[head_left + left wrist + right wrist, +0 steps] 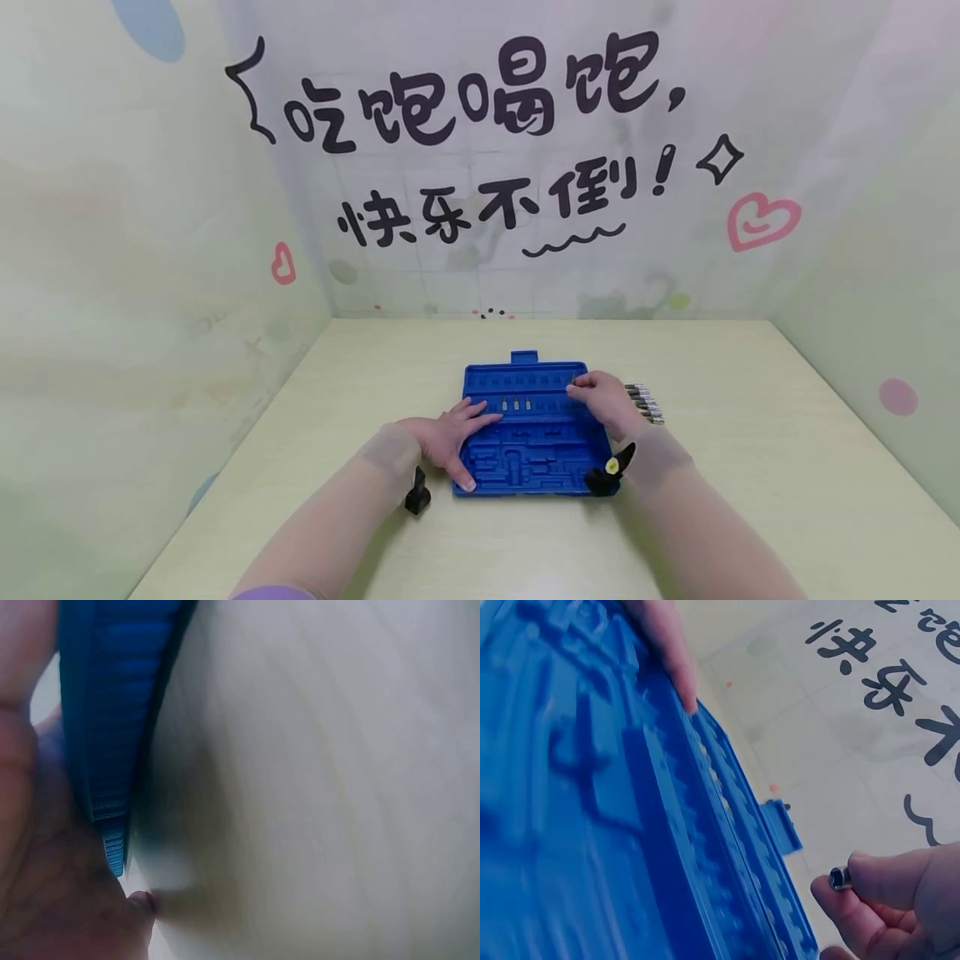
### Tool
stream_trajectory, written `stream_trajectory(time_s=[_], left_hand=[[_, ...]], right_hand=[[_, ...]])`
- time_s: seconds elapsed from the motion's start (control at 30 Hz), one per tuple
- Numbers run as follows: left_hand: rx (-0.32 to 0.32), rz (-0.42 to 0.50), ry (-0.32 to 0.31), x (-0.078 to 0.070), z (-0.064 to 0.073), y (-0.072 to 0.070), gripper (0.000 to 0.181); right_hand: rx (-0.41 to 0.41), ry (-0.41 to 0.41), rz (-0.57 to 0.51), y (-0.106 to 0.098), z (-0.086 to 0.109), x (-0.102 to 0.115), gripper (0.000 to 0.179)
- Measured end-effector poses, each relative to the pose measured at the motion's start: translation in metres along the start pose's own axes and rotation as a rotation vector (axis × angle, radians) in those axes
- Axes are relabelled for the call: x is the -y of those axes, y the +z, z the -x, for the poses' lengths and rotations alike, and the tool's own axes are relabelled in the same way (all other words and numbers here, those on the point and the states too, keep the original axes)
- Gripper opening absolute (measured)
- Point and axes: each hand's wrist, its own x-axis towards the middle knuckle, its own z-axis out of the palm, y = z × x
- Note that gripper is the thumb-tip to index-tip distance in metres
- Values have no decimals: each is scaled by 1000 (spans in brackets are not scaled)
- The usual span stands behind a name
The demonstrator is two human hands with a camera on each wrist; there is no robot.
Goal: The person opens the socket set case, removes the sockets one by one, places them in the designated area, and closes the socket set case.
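From where I stand, the person's right hand (606, 402) has a small metal socket (841, 878) pinched between thumb and forefinger, its hollow end poking out past the fingertips. That grip hangs over the right end of the upper rows of a blue case (558, 433), close to its back rim; from the right wrist I can see a gap between socket and case. Off to the left of the pinch, in a slotted row a little nearer the person, three small metal pieces (516, 404) stand side by side. Just beyond the right hand on its outer side, more sockets (647, 406) lie lined up on the pale table (517, 550), partly hidden behind the hand. The left hand (450, 433) grips nothing: its fingers are spread flat across the case's left edge, tips reaching toward those three pieces, thumb resting at the near left corner. Behind the two hands, the case's clasp tab (524, 357) sticks out at the back, and in front of them lie moulded hollows. A black device (417, 493) hangs below the left wrist, another (606, 475) below the right. Far past both hands rises a wall with big dark lettering (480, 208).
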Motion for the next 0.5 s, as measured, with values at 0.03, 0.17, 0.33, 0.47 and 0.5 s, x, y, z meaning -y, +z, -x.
stream_trajectory(time_s=[0.03,0.17,0.33,0.47,0.5], left_hand=[[2,1,1,-1,0,0,111],[4,-5,3,-2,1,-1,110],[8,-4,-5,-2,1,-1,110],[5,0,-5,-3,2,-1,110],[6,0,-4,-3,2,-1,110]], right_hand=[[5,-11,12,-5,1,-1,31],[15,-66,57,-24,4,-11,31],[37,-125,85,-48,5,-25,36],[71,-119,78,-65,7,-34,39],[78,-117,79,-69,7,-36,40]])
